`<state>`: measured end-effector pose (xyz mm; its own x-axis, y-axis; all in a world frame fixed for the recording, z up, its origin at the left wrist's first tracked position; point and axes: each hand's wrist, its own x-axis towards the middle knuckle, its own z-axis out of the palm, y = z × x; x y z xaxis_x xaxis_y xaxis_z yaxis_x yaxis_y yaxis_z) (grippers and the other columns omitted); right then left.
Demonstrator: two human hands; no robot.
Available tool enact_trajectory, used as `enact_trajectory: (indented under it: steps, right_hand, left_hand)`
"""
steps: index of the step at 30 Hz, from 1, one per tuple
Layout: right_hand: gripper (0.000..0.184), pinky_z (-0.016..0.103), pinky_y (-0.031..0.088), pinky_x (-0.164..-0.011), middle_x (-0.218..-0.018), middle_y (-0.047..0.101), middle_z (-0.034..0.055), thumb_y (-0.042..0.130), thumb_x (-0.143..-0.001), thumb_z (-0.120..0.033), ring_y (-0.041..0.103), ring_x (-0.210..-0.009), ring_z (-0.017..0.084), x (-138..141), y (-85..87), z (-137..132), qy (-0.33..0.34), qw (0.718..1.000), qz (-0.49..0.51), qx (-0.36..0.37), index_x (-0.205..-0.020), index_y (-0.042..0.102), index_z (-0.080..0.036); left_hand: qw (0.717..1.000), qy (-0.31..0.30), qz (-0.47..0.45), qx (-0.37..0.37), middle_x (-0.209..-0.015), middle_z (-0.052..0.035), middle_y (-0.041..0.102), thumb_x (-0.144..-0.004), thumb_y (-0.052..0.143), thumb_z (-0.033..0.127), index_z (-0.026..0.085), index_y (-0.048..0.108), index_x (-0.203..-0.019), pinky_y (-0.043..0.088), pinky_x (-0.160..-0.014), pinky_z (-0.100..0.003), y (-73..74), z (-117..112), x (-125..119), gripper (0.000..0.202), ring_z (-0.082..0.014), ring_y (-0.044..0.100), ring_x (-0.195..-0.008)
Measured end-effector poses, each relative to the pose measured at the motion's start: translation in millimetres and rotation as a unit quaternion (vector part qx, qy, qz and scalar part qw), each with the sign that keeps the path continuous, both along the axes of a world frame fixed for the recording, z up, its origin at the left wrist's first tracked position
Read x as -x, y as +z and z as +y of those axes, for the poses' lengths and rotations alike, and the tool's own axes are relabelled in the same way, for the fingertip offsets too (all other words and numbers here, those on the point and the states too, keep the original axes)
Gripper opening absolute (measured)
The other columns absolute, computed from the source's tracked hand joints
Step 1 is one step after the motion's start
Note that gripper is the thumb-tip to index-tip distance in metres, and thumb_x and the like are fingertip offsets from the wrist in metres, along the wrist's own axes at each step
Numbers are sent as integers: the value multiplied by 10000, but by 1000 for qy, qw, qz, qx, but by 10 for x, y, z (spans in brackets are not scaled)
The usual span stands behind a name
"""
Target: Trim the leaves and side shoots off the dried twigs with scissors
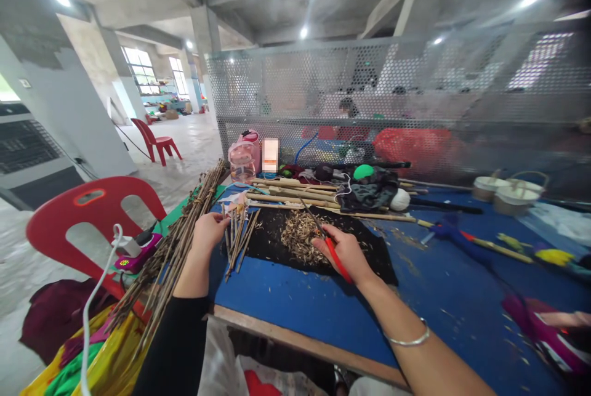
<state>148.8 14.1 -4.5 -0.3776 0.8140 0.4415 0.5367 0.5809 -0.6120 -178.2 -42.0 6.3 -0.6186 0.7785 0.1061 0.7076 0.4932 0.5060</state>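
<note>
My right hand (347, 254) grips red-handled scissors (339, 260), whose dark blades point away over a heap of short cut stick pieces (298, 233). The heap lies on a black cloth (268, 242) spread on the blue tabletop. My left hand (211, 228) is closed in a pinch at the upper ends of several thin brown sticks (237, 237) lying at the cloth's left edge. Whatever is between its fingertips is too small to make out.
Left of my left arm, a long bundle of thin branches (184, 230) hangs over the table edge beside a red chair (99, 223). Thicker poles (295, 193) and a white ball (399, 200) lie behind the cloth. Two pails (517, 198) stand far right, before a perforated metal screen (286, 88).
</note>
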Motion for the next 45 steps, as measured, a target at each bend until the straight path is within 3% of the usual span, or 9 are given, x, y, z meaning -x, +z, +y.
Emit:
enact_trajectory:
  steps: [4,12,19,24,27,30,34,41,45]
  right_hand:
    - [425,247,476,-604,-732,684,73,553,-754,-470,626,-602,175,1,8,-5,17,1000,-3,12,-991,620,-124]
    - [444,259,479,-620,-766,688,92,553,-749,-476,632,-620,184,-7,11,-2,5,1000,-13,19,-1004,622,-120]
    - [447,250,471,-600,-720,681,77,553,-749,-478,610,-576,168,9,3,-4,13,1000,-18,2,-1002,626,-118]
    - [471,248,466,-596,-683,671,70,546,-749,-492,599,-561,163,9,37,-19,10,1000,-16,14,-1003,625,-104]
    - [477,246,464,-587,-663,666,65,546,-751,-499,590,-547,159,9,40,-27,13,1000,-16,14,-1005,626,-104]
    - [487,254,470,-623,-728,680,81,566,-737,-511,610,-602,171,4,32,-23,14,1000,-6,3,-1007,629,-111]
    - [468,246,466,-592,-720,680,75,558,-743,-511,601,-589,168,-23,57,-9,3,1000,5,1,-989,637,-121]
    - [469,244,465,-603,-719,677,74,552,-749,-507,604,-585,165,-45,80,-3,-13,1000,9,-3,-1001,629,-120]
    - [500,254,474,-625,-762,685,93,561,-736,-523,624,-621,179,-5,63,-28,1,1000,6,7,-1013,627,-112]
  left_hand:
    - [996,-12,51,76,-876,-116,685,-707,543,353,167,679,-873,423,-708,-274,-1,-65,-64,284,-237,621,-859]
    - [982,-34,131,128,-888,-121,664,-730,532,309,171,619,-837,418,-698,-296,3,-393,-199,195,-245,615,-854]
    - [989,-22,114,90,-860,-79,677,-737,513,235,195,628,-834,404,-703,-273,-144,-519,-283,156,-220,616,-860]
    - [992,1,110,68,-808,-69,679,-715,503,227,192,629,-799,403,-672,-273,-98,-614,-271,156,-224,620,-817]
    - [998,4,55,-1,-771,-44,679,-701,530,250,188,630,-783,406,-660,-256,31,-518,-361,144,-196,616,-764]
    - [994,-67,-38,-76,-763,-35,678,-682,577,269,165,636,-779,413,-673,-238,188,-272,-621,154,-161,606,-716]
    - [978,-154,-113,-80,-738,-37,672,-698,586,295,137,647,-806,421,-626,-235,307,26,-871,200,-148,597,-649]
    - [999,6,37,-6,-867,-105,685,-696,568,308,144,632,-996,430,-720,-288,112,-67,-293,348,-231,623,-826]
    - [995,20,68,77,-938,-141,673,-711,549,350,159,647,-969,431,-726,-311,-18,-164,-138,336,-267,613,-886]
